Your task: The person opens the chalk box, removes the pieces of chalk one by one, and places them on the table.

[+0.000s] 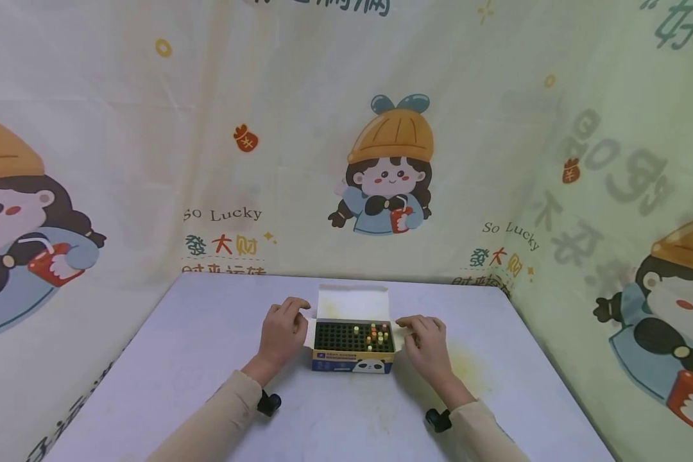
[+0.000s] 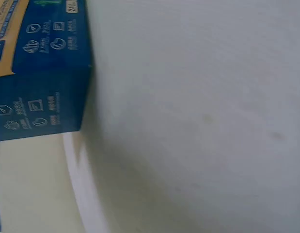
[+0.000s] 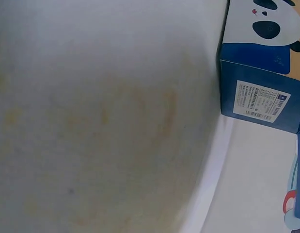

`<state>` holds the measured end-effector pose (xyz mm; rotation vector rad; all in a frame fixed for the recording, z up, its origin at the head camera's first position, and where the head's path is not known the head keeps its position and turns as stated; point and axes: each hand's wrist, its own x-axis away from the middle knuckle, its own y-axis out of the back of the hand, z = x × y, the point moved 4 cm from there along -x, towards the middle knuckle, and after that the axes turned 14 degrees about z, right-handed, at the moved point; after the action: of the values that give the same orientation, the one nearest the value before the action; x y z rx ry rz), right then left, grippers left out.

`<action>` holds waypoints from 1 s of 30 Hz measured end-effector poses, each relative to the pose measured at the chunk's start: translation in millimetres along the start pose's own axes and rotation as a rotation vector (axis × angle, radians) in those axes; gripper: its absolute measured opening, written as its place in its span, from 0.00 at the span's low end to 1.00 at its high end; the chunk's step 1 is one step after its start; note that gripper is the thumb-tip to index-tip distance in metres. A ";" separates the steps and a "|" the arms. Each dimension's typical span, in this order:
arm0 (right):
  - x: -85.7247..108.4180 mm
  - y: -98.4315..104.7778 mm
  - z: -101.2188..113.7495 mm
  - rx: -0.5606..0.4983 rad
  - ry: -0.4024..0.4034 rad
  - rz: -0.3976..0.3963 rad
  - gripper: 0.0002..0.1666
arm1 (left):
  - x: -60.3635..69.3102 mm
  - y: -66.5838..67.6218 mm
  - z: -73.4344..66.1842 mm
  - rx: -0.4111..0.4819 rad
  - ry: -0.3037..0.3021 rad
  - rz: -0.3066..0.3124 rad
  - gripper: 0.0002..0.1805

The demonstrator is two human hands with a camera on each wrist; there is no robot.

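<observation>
A small blue and yellow box [image 1: 342, 363] with a panda on its front stands on the table, its white lid [image 1: 353, 303] raised at the back. Inside is a black grid of holes [image 1: 332, 335]; several colour-tipped sticks [image 1: 379, 337] stand toward its right, one pale-tipped stick [image 1: 355, 330] apart from them. My left hand [image 1: 283, 332], fingers loosely bent, is beside the left side flap. My right hand [image 1: 430, 346] has its fingertips at the right side flap; contact is unclear. Both wrist views show a box side [image 2: 43, 97], [image 3: 256, 102], but neither hand.
The white table [image 1: 352, 423] has yellowish stains, mostly right of the box. A printed cloth [image 1: 300, 128] with cartoon figures hangs behind the table and along both sides. Black devices [image 1: 269, 403], [image 1: 438, 420] are at both wrists.
</observation>
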<state>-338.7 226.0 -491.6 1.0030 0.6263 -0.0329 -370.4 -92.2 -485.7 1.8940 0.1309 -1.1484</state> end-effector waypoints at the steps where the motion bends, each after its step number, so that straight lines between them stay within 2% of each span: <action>1: 0.2 -0.2 -0.4 -0.002 -0.021 0.011 0.19 | 1.3 -0.6 1.4 0.010 0.009 0.006 0.13; 5: 0.1 -2.9 -1.1 0.007 -0.087 0.069 0.14 | 6.1 -6.7 2.9 0.039 0.028 0.085 0.10; 11: -1.4 -8.2 -0.5 0.030 -0.127 0.146 0.09 | 7.2 -18.2 -3.7 0.085 0.026 0.269 0.07; 19: -4.8 -7.5 2.3 0.045 -0.105 0.178 0.05 | 5.0 -33.9 -14.3 0.144 0.042 0.508 0.24; 27: -9.8 -6.8 3.5 0.041 -0.076 0.279 0.08 | 4.7 -41.2 -21.3 0.151 0.129 0.694 0.38; 30: -12.3 -6.0 5.3 0.035 -0.076 0.316 0.10 | 5.6 -43.3 -21.7 0.144 0.154 0.740 0.41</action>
<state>-348.1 215.4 -488.1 1.1203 0.3937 0.1961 -374.3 -52.3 -513.5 1.9014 -0.5412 -0.5156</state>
